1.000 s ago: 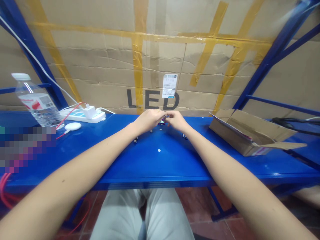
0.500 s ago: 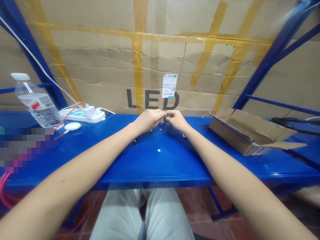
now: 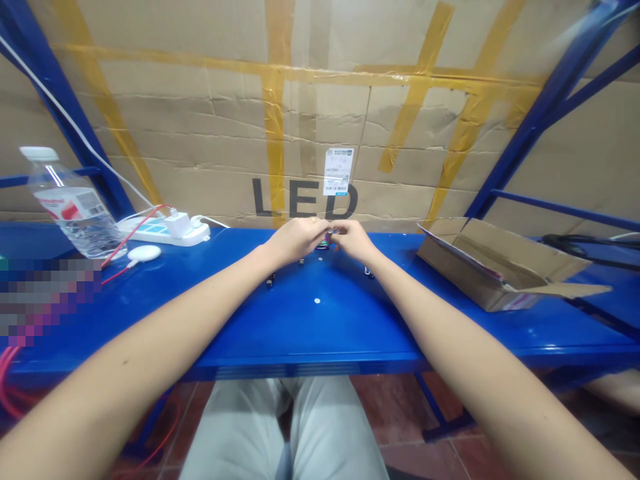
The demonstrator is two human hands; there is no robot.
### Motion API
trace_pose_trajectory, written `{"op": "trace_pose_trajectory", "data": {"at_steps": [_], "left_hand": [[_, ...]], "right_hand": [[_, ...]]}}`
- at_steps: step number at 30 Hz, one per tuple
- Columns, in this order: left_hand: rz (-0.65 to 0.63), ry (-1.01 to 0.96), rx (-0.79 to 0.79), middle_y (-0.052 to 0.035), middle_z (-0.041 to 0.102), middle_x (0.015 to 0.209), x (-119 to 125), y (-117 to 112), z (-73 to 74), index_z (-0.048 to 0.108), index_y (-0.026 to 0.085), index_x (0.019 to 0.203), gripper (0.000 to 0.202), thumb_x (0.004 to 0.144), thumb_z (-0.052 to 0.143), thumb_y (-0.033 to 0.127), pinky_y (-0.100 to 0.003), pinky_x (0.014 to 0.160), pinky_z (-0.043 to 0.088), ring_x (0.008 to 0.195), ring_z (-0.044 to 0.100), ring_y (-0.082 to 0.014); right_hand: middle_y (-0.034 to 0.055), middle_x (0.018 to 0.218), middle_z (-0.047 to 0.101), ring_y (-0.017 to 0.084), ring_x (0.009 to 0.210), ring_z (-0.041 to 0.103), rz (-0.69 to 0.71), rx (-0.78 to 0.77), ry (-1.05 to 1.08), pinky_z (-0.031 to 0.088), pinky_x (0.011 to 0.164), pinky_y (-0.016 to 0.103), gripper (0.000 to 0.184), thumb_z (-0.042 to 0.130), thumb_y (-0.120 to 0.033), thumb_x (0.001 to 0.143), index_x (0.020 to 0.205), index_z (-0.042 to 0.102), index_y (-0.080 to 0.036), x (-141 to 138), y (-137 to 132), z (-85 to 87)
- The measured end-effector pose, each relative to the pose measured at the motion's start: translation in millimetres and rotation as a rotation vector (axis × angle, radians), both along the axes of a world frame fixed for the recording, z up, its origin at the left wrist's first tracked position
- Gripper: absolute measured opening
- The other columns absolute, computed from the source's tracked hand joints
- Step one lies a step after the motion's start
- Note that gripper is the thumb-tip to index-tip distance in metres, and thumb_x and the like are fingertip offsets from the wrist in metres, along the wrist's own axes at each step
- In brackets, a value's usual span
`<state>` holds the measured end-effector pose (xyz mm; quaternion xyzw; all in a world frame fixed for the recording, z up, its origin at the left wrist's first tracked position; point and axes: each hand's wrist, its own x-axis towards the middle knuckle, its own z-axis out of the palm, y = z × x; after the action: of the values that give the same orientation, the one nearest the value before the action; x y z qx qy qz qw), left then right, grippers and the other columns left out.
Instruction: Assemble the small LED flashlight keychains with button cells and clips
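Note:
My left hand point(image 3: 297, 240) and my right hand point(image 3: 353, 240) meet over the far part of the blue table point(image 3: 280, 327). The fingers of both are bent and closed in a pinch, fingertips close together. Just below and between them shows a small shiny object point(image 3: 324, 243) with coloured stripes. Whatever lies between the fingertips is too small and too covered to name. A small dark piece point(image 3: 271, 280) stands beside my left wrist, and another small piece point(image 3: 301, 261) sits under my left hand. By my right wrist lies a small white-and-dark piece point(image 3: 369, 272).
An open cardboard box point(image 3: 465, 280) is at the right. On the left are a water bottle point(image 3: 75, 210), a white power strip point(image 3: 145, 228), a white round gadget point(image 3: 145, 253) and red cables point(image 3: 10, 373). A big taped cardboard panel point(image 3: 210, 147) stands behind the table.
Almost nothing differs. Both hands stay together over the striped object, with only a very slight shift of the whole view.

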<state>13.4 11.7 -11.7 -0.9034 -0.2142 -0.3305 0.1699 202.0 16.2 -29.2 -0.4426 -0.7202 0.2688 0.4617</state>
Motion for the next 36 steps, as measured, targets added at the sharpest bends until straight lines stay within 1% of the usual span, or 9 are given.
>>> {"op": "trace_pose_trajectory", "data": {"at_steps": [4,6,9,11,16,19,23,31,36], "left_hand": [[0.051,0.000,-0.028,-0.0100,0.073,0.093,-4,0,7.6,0.068,0.016,0.103,0.023,0.095,0.047,0.020,-0.031,0.075,0.052,0.085,0.069,-0.0193],[0.105,0.040,-0.095,-0.0091,0.073,0.089,-9,2,13.7,0.070,0.016,0.098,0.023,0.092,0.048,0.018,-0.030,0.072,0.051,0.080,0.068,-0.0191],[0.164,0.185,-0.304,-0.0055,0.073,0.078,-21,9,20.9,0.073,0.018,0.086,0.021,0.083,0.052,0.013,-0.028,0.065,0.046,0.069,0.065,-0.0171],[0.183,0.304,-0.461,-0.0031,0.073,0.075,-29,14,23.0,0.074,0.020,0.082,0.023,0.076,0.054,0.009,-0.026,0.063,0.044,0.064,0.062,-0.0150],[0.300,0.480,-0.679,-0.0043,0.074,0.088,-36,20,20.3,0.075,0.021,0.094,0.024,0.076,0.060,0.017,-0.025,0.065,0.044,0.068,0.063,-0.0150],[0.369,0.510,-0.685,-0.0064,0.073,0.085,-31,16,16.5,0.075,0.018,0.092,0.020,0.078,0.060,0.021,-0.026,0.063,0.043,0.065,0.061,-0.0156],[0.385,0.473,-0.669,-0.0071,0.070,0.076,-27,12,13.4,0.073,0.016,0.082,0.015,0.078,0.058,0.019,-0.026,0.059,0.041,0.062,0.059,-0.0160],[0.364,0.373,-0.863,-0.0036,0.069,0.068,-33,19,15.0,0.069,0.016,0.080,0.012,0.069,0.063,0.015,-0.025,0.056,0.043,0.058,0.062,-0.0162],[0.360,0.391,-0.809,-0.0028,0.067,0.064,-32,16,15.4,0.069,0.017,0.076,0.012,0.067,0.062,0.012,-0.025,0.055,0.042,0.055,0.060,-0.0151]], "right_hand": [[0.0021,0.072,0.067,0.014,0.058,0.059,0.010,-0.015,0.033,0.050,0.053,0.026,0.024,0.054,-0.009,0.067,0.083,0.071,-0.015,0,0,0.1],[0.0028,0.075,0.068,0.013,0.056,0.058,0.008,-0.023,0.020,0.050,0.053,0.026,0.025,0.054,-0.009,0.068,0.086,0.072,-0.014,1,-1,-0.3],[0.0031,0.075,0.070,0.012,0.053,0.056,0.012,-0.046,-0.079,0.047,0.052,0.026,0.026,0.054,-0.010,0.069,0.087,0.073,-0.014,2,-2,-2.0],[0.0031,0.077,0.071,0.013,0.059,0.059,0.039,-0.042,-0.158,0.046,0.055,0.025,0.026,0.055,-0.011,0.070,0.088,0.074,-0.014,2,-4,-3.2],[0.0023,0.078,0.072,0.015,0.070,0.061,0.121,-0.026,-0.285,0.046,0.065,0.024,0.022,0.059,-0.014,0.071,0.086,0.075,-0.014,-1,-11,-3.1],[0.0022,0.076,0.072,0.015,0.068,0.062,0.144,-0.052,-0.300,0.046,0.066,0.024,0.022,0.058,-0.012,0.071,0.084,0.076,-0.013,-4,-12,-3.6],[0.0031,0.078,0.075,0.017,0.072,0.065,0.142,-0.066,-0.306,0.048,0.069,0.025,0.023,0.059,-0.008,0.071,0.085,0.077,-0.014,-6,-11,-5.0],[0.0051,0.085,0.077,0.016,0.074,0.066,0.116,-0.094,-0.311,0.050,0.071,0.024,0.025,0.060,-0.005,0.073,0.087,0.078,-0.014,-8,-13,-3.8],[0.0041,0.080,0.075,0.016,0.070,0.064,0.131,-0.108,-0.281,0.049,0.069,0.025,0.022,0.061,-0.006,0.072,0.085,0.077,-0.014,-7,-10,-6.6]]}}
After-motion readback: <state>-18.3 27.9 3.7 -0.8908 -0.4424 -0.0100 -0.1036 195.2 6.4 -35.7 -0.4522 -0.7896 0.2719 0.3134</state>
